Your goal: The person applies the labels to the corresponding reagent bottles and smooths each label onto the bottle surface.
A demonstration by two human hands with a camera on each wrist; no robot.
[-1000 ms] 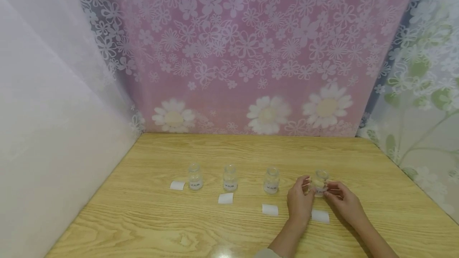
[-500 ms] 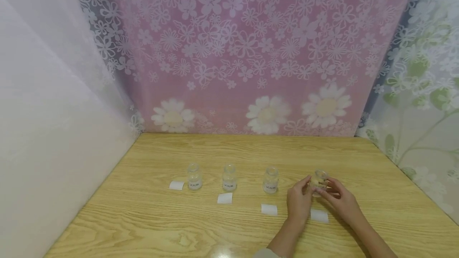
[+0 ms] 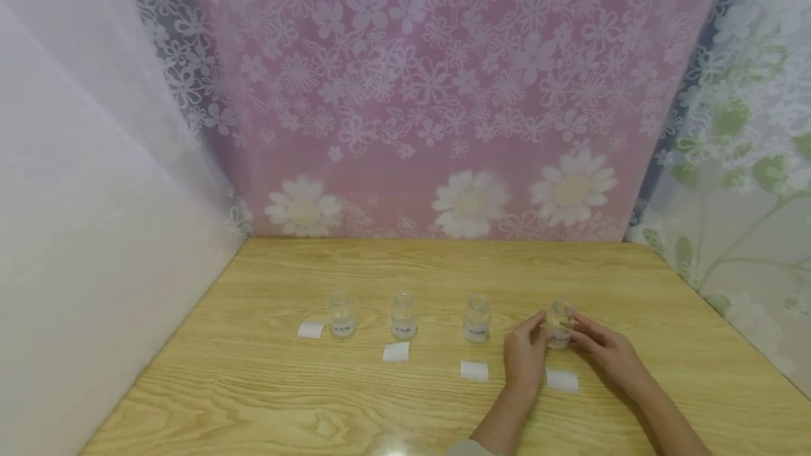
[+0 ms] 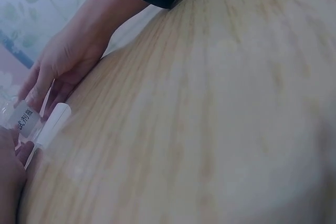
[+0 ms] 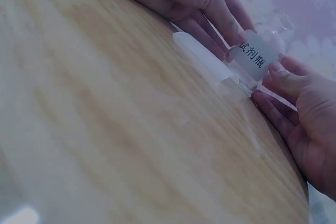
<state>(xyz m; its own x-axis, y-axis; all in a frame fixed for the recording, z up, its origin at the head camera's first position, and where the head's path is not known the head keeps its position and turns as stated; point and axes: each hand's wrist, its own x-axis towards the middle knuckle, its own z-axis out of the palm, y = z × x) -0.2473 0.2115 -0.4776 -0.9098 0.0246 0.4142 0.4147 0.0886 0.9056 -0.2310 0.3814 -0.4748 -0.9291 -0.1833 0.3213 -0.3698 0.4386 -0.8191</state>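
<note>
At the right of the head view stands a clear glass reagent bottle with a printed white label facing the front. My left hand holds its left side, the thumb at the label's edge in the right wrist view. From the other side my right hand grips the bottle with thumb and fingers, the thumb at the label's right edge. The bottle looks upright, its base at the tabletop. In front of it lies a small white paper slip, its edge curled up in the right wrist view.
Three similar labelled bottles stand in a row to the left: one nearest, one in the middle, one farthest. White slips lie near them on the wood-grain table. Flowered curtains hang behind and beside it.
My right thumb has moved from the bottle's front back to its right side, uncovering the label. The bottle now stands straighter. The left hand stays at the bottle's left side.
</note>
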